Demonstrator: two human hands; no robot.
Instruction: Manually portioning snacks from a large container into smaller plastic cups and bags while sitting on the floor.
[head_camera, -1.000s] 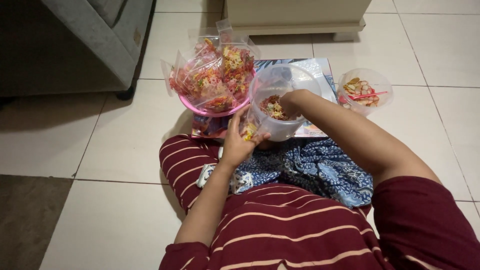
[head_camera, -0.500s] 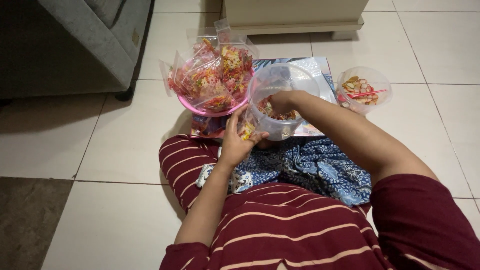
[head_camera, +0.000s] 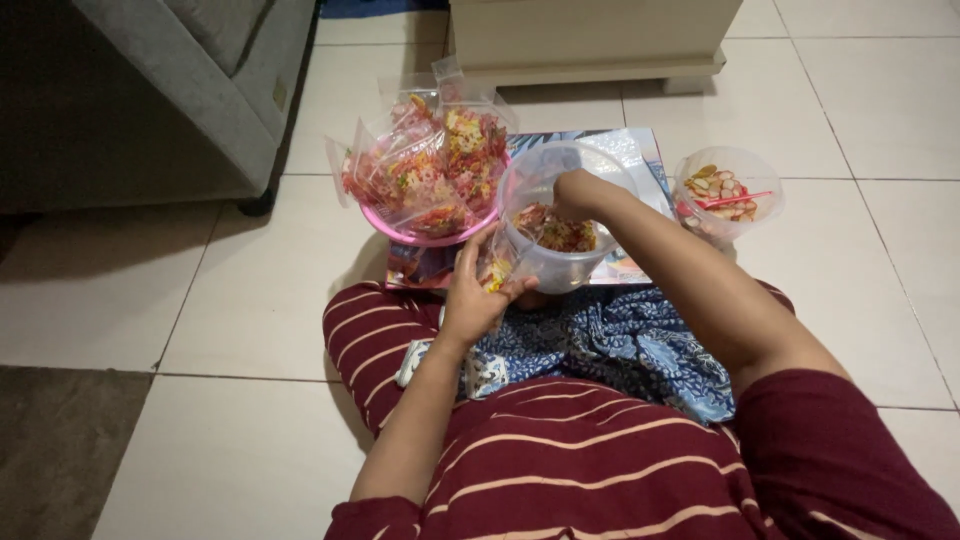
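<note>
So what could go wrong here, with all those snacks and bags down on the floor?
The small bag in the left hand is held by fingertips beside the clear tub, so snacks dropped by the right hand might miss it and land on the blue cloth. The filled bags heaped in the pink bowl rise above its rim and could slide out onto the tiles.

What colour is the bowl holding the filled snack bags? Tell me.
Pink. The bowl shows its rim below the bags, clearest in the head view.

Right hand (head_camera: 572, 192) inside clear snack tub (head_camera: 560, 262)
</note>
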